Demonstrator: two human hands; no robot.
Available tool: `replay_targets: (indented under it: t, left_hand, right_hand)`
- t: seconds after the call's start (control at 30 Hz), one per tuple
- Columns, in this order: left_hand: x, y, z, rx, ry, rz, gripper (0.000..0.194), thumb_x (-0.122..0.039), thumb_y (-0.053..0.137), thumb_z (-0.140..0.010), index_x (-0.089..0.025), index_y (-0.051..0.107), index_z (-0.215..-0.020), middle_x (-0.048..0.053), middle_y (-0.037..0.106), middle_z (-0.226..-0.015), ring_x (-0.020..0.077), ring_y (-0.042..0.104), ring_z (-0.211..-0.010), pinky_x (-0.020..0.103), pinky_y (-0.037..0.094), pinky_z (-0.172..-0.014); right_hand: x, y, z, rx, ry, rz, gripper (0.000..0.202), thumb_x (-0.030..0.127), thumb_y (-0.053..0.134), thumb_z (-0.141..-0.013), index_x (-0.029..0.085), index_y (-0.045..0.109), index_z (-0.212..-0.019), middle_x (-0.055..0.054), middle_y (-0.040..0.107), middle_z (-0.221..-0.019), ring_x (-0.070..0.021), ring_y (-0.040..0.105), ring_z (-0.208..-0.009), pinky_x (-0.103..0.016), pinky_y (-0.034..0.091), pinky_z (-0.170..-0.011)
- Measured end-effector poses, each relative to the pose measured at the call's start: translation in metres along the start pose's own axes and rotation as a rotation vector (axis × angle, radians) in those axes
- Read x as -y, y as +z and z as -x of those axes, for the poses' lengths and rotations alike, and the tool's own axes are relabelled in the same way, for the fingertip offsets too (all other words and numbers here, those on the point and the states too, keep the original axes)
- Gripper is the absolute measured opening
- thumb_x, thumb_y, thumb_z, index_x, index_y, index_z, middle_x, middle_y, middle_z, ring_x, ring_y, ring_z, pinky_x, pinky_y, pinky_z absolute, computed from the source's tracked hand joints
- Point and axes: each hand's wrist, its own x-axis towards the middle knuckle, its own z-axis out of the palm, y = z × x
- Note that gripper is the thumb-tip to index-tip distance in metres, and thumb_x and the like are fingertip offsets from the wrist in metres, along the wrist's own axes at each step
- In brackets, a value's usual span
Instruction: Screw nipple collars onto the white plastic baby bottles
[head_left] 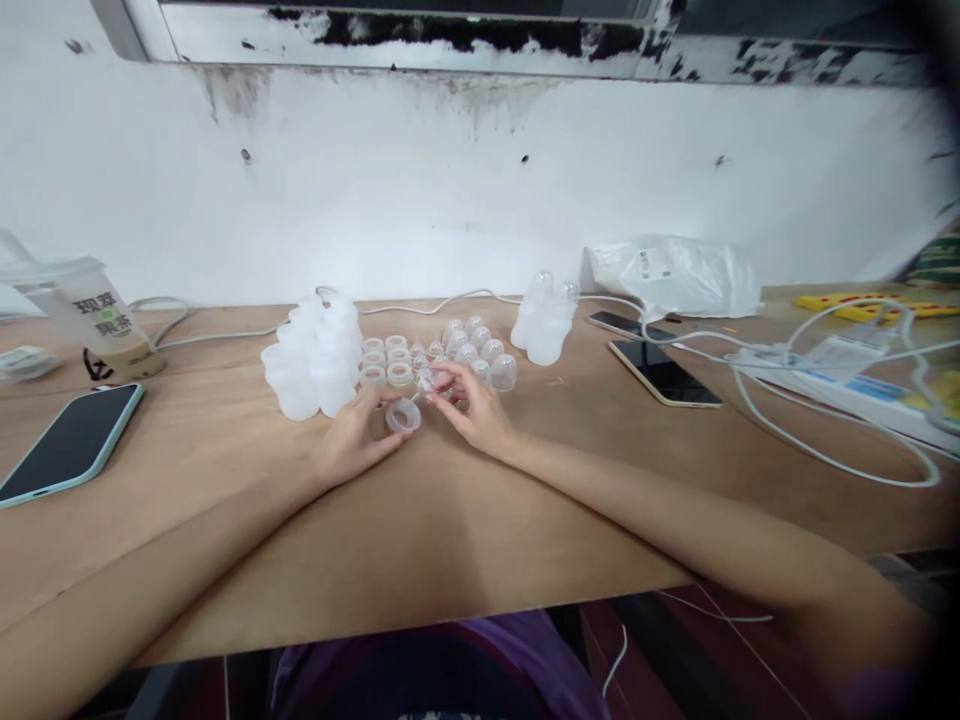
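Note:
My left hand (361, 436) grips a translucent ring collar (403, 415) between thumb and fingers, just above the table. To its right, my right hand (474, 408) pinches a clear bottle nipple (428, 380); its lower part is partly hidden by the fingers. Behind my left hand stand rows of similar ring collars (373, 360). A few more clear nipples (436, 349) sit between those rings and several clear dome caps (466, 354). Left of the rings is a cluster of frosted white bottles (315, 360). Farther right, a smaller group of bottles (543, 325) has clear domes on top.
A drink cup (109, 315) and a phone (71, 443) lie at the left. On the right are another phone (664, 374), a darker phone (628, 326), a power strip (847, 385) with looping white cables, and a white plastic bag (675, 275) by the wall.

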Motion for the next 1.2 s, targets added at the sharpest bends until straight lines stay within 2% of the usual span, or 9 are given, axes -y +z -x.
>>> replay_targets:
  t: [0.13,0.23,0.33,0.6,0.8,0.9,1.0,1.07,1.2]
  left_hand:
    - [-0.002,-0.002,0.0,-0.033,0.021,-0.051,0.034,-0.034,0.057,-0.071,-0.017,0.046,-0.098,0.004,0.058,-0.095,0.0164,0.055,-0.089,0.033,0.046,-0.079]
    - [-0.001,0.001,0.0,-0.067,0.05,-0.037,0.034,-0.035,0.059,-0.07,-0.018,0.047,-0.097,0.004,0.058,-0.096,0.016,0.055,-0.091,0.032,0.045,-0.081]
    - [-0.001,0.004,-0.002,-0.114,0.061,-0.03,0.033,-0.035,0.059,-0.069,-0.018,0.048,-0.095,0.004,0.059,-0.097,0.0158,0.055,-0.092,0.031,0.045,-0.082]
    - [0.001,0.011,-0.006,-0.193,0.094,-0.049,0.033,-0.033,0.06,-0.07,-0.018,0.046,-0.096,0.005,0.058,-0.097,0.0169,0.054,-0.094,0.032,0.046,-0.08]
    - [0.0,0.01,-0.004,-0.182,0.151,-0.051,0.029,-0.029,0.058,-0.072,-0.018,0.045,-0.095,0.007,0.057,-0.1,0.0167,0.054,-0.096,0.033,0.046,-0.081]
    - [-0.001,0.01,-0.003,-0.191,0.19,-0.072,0.028,-0.027,0.057,-0.073,-0.018,0.044,-0.096,0.007,0.057,-0.101,0.0163,0.054,-0.096,0.031,0.046,-0.079]
    - [-0.001,0.01,-0.003,-0.185,0.255,-0.116,0.025,-0.026,0.055,-0.074,-0.019,0.045,-0.096,0.005,0.057,-0.101,0.0157,0.054,-0.094,0.031,0.045,-0.079]
    - [-0.002,0.01,-0.003,-0.179,0.278,-0.163,0.023,-0.026,0.055,-0.074,-0.02,0.046,-0.095,0.005,0.058,-0.1,0.0163,0.054,-0.093,0.033,0.043,-0.08]
    - [-0.006,0.008,-0.004,-0.146,0.259,-0.23,0.027,-0.026,0.054,-0.075,-0.021,0.044,-0.1,0.006,0.056,-0.101,0.0192,0.051,-0.096,0.037,0.039,-0.083]
  right_hand:
    - [0.003,-0.001,0.002,0.105,-0.176,0.11,0.012,0.025,0.045,-0.082,0.019,0.054,-0.085,-0.003,0.061,-0.083,-0.0114,0.057,-0.077,-0.026,0.047,-0.07]
    - [0.003,-0.001,0.002,0.156,-0.278,0.174,0.015,0.025,0.043,-0.083,0.019,0.057,-0.081,-0.002,0.063,-0.083,-0.0127,0.056,-0.086,-0.029,0.044,-0.077]
    - [0.002,0.001,0.001,0.131,-0.321,0.175,0.015,0.023,0.044,-0.082,0.019,0.058,-0.079,-0.002,0.064,-0.082,-0.0136,0.054,-0.092,-0.031,0.043,-0.08]
    - [0.004,0.0,-0.004,0.03,-0.296,0.094,0.011,0.022,0.051,-0.077,0.019,0.061,-0.075,-0.005,0.058,-0.096,-0.0161,0.049,-0.099,-0.039,0.04,-0.086]
    - [0.003,0.0,-0.003,0.147,-0.277,0.02,0.012,0.019,0.05,-0.077,0.019,0.061,-0.081,-0.008,0.048,-0.11,-0.0175,0.044,-0.106,-0.037,0.04,-0.085]
    - [0.001,0.001,-0.003,0.178,-0.181,-0.073,0.018,0.021,0.051,-0.077,0.019,0.053,-0.095,-0.008,0.047,-0.11,-0.0163,0.048,-0.099,-0.033,0.045,-0.077]
    - [-0.001,0.002,-0.003,0.232,-0.042,-0.12,0.035,0.023,0.052,-0.075,0.02,0.041,-0.109,-0.008,0.051,-0.104,-0.0126,0.054,-0.079,-0.028,0.048,-0.064]
    - [-0.002,0.004,-0.003,0.28,0.011,-0.112,0.037,0.022,0.051,-0.076,0.02,0.04,-0.112,-0.007,0.053,-0.099,-0.0103,0.053,-0.069,-0.027,0.048,-0.061]
    - [-0.005,0.005,-0.003,0.246,0.008,-0.111,0.037,0.019,0.051,-0.076,0.021,0.044,-0.112,-0.006,0.052,-0.101,-0.0113,0.053,-0.077,-0.027,0.047,-0.066]
